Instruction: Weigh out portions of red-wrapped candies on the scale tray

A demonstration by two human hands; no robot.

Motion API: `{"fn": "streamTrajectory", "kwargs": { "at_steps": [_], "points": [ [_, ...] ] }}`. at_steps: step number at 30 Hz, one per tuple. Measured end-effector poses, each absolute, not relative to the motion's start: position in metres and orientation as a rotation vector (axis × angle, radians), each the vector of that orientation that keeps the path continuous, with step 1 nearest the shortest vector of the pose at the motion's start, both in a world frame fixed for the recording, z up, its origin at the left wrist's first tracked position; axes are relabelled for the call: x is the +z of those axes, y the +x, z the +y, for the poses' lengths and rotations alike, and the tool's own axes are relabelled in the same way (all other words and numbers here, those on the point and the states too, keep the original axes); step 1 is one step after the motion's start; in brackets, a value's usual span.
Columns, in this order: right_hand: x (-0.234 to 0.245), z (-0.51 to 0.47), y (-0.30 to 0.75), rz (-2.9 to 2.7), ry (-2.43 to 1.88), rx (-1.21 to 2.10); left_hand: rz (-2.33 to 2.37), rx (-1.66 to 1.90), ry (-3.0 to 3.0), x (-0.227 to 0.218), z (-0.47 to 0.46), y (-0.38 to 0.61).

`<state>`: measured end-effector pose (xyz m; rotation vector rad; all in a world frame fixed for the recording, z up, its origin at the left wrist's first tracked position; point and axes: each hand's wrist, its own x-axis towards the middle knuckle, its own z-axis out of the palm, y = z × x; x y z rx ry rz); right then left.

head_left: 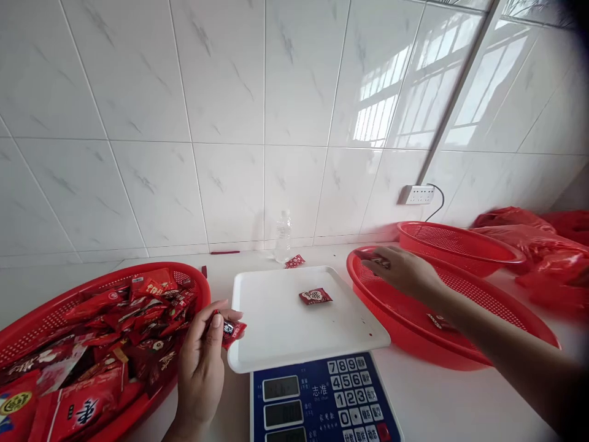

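L hand (202, 353), thumb & fingers pinched on a small red pkt (234, 330), at the L edge of a white tray (271, 344); R hand (407, 270), fingers drawn together w/ a wrapped pkt (381, 261) partly showing, over the near R basket (510, 307), red & perforated. Lone dark-red pkt (315, 296) lies flat on the tray, R of ctr., a few specks near the tray's R side. Loose pkt (439, 320) inside the near R basket, partly hidden by the forearm. Tray sits atop a blue-faced scale (322, 399) w/ keypad at R, displays at L (digits too faint to read). Far L: L basket (201, 288), also red, heaped w/ assorted red pkts (138, 313). Behind tray: clear bottle (283, 236), upright, w/ red-&-white pkt (295, 262) just beside its base on the white bench (317, 255). Rear R: another red basket (460, 238), red plastic bags (552, 245), & a socket strip (418, 194) w/ dark cable (442, 199) on the tiled wall (230, 92).
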<state>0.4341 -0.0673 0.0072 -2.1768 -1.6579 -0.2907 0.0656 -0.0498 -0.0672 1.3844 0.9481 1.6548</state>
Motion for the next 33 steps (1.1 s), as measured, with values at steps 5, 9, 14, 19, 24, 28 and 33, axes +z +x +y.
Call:
{"fn": "streamTrajectory", "kwargs": {
  "at_steps": [5, 9, 14, 19, 24, 28, 33],
  "points": [
    [-0.005, -0.086, 0.458, -1.756, -2.347, -0.285, 0.978, 1.657, 1.380, -0.071, -0.050, 0.066],
    [-0.014, -0.075, 0.418, -2.081, -2.133, -0.194, 0.974, 1.672, 1.348, -0.070, -0.049, 0.067],
    [-0.034, -0.055, 0.356, -2.433, -1.794, -0.015, 0.920, 1.650, 1.260, -0.068, -0.046, 0.068],
    [-0.050, -0.044, 0.351, -2.381, -1.722, -0.095, 0.834, 1.608, 1.119, -0.065, -0.045, 0.069],
    [-0.032, -0.056, 0.395, -2.071, -1.838, -0.309, 0.775, 1.581, 1.076, -0.063, -0.046, 0.070],
    [-0.004, -0.086, 0.435, -1.827, -2.054, -0.475, 0.743, 1.585, 1.163, -0.067, -0.046, 0.069],
    [-0.003, -0.116, 0.417, -1.847, -1.944, -0.465, 0.726, 1.598, 1.499, -0.072, -0.053, 0.073]
  ]
}}
